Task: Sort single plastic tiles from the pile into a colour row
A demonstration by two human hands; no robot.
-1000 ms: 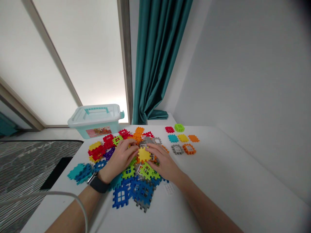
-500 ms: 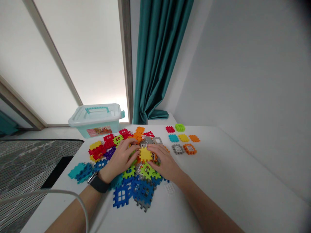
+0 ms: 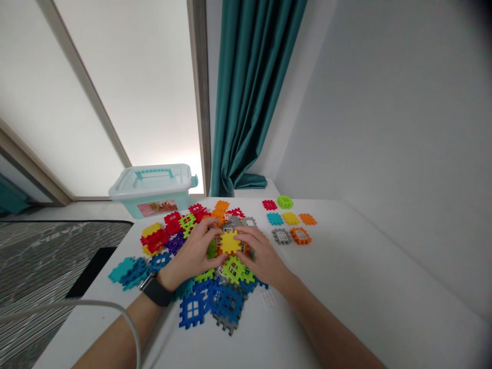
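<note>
Left hand (image 3: 198,251) and right hand (image 3: 263,253) face each other, fingers curved and half closed, together holding a yellow tile (image 3: 230,242) by its edges, over the middle of a heap of toothed tiles (image 3: 226,300). Under it all spreads a white bench (image 3: 346,287), with a teal curtain (image 3: 249,102) hanging beyond the far edge. The heap shows mostly blue on the near side, lime in the middle and red at the far left. A lidded turquoise box (image 3: 165,200) stands at the bench's far left corner, just behind the red tiles. Right of the heap and apart from it, a group of seven tiles (image 3: 291,219) lies in three short rows. A dark watch (image 3: 157,292) circles the left wrist, and a white lattice insert (image 3: 268,298) lies flat near the right forearm
</note>
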